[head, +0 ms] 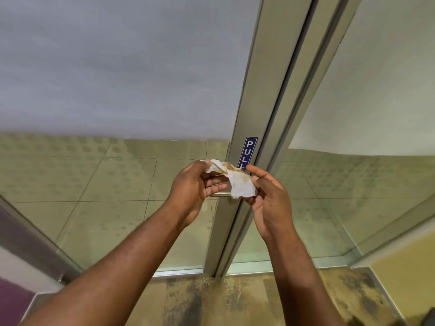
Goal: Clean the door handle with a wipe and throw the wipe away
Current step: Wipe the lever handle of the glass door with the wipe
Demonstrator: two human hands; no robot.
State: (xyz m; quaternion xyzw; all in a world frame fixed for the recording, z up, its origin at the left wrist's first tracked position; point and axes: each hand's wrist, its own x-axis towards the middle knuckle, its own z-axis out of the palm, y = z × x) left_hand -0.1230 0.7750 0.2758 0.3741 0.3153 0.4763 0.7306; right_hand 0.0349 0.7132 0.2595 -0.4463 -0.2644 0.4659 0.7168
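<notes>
A crumpled white wipe [240, 184] with brown stains is stretched between both hands in front of the door. My left hand [193, 187] pinches its upper left end. My right hand [270, 198] grips its lower right part. Just behind the wipe, a short piece of the metal door handle [221, 194] shows below my left fingers; the rest of it is hidden by the hands and wipe. The handle sits on the aluminium door frame [249, 102], under a blue PULL sign [248, 151].
Glass door panels stand left and right of the frame, frosted in their upper part [117, 67]. Tiled floor [94, 184] shows through the lower glass. A patterned carpet [235, 302] lies below me. A purple and grey wall edge [21, 255] is at the lower left.
</notes>
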